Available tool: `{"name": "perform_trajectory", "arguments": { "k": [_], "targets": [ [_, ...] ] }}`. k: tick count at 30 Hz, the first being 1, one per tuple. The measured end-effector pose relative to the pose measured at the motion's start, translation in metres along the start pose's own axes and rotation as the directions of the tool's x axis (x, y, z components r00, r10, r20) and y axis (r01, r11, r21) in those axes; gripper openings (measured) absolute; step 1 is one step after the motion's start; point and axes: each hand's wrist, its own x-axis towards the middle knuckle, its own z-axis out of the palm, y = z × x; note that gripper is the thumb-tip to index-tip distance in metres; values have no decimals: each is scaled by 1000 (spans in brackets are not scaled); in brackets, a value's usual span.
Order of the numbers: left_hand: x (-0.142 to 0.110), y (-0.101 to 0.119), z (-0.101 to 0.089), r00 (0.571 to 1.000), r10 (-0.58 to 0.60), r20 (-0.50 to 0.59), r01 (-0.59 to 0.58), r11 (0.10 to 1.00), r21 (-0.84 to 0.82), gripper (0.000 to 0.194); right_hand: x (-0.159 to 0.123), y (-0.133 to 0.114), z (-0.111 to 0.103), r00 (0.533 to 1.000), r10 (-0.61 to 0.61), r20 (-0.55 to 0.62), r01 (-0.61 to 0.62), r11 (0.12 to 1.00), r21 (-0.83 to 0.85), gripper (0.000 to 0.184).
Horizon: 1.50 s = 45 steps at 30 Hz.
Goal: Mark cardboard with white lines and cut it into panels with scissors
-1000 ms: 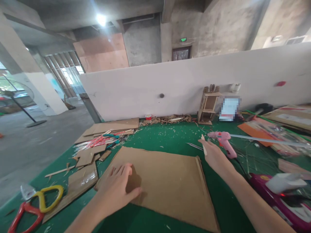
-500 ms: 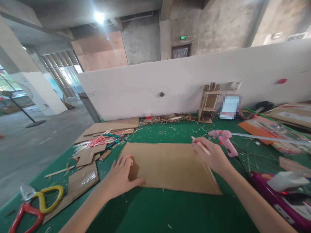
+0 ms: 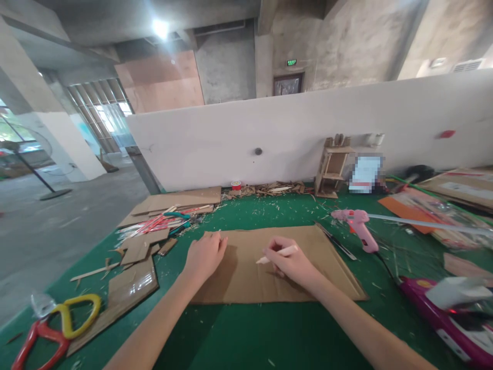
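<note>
My right hand [image 3: 288, 263] came in from the right edge of the cardboard sheet [image 3: 242, 288] to its middle, pinching the pencil [image 3: 287, 251]. Left hand [image 3: 204, 254] shifted to the far left corner, fingers curled; couldn't tell if they hooked the edge. Sheet lay flat on the green table [image 3: 246, 339]. Judged it light, stiffish, creasable, easy to skid; best pressed near edges. Knife [image 3: 341, 244], unseen half a second before, showed beside it.
</note>
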Motion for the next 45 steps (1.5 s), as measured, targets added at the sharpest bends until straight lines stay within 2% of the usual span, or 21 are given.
{"name": "perform_trajectory", "arguments": {
  "k": [2, 5, 15, 40, 45],
  "targets": [
    [2, 1, 9, 1000, -16, 16, 16, 1000, -13, 36, 5, 7, 0, 999, 9, -50, -10, 1000, -17, 20],
    [1, 0, 17, 1000, -6, 9, 6, 1000, -25, 33, 9, 15, 0, 998, 63, -25, -64, 998, -11, 16],
    [2, -6, 22, 999, 30, -13, -30, 998, -63, 34, 11, 17, 2, 997, 76, 10, -76, 997, -31, 20],
    [3, -4, 20, 1000, 13, -1, -13, 997, -79, 34, 14, 22, 1, 996, 69, 49, -65, 996, -66, 19],
    [2, -3, 18, 1000, 1, 17, 1, 997, -77, 34, 12, 21, 0, 995, 82, 55, -75, 989, -126, 21]
  ]
}}
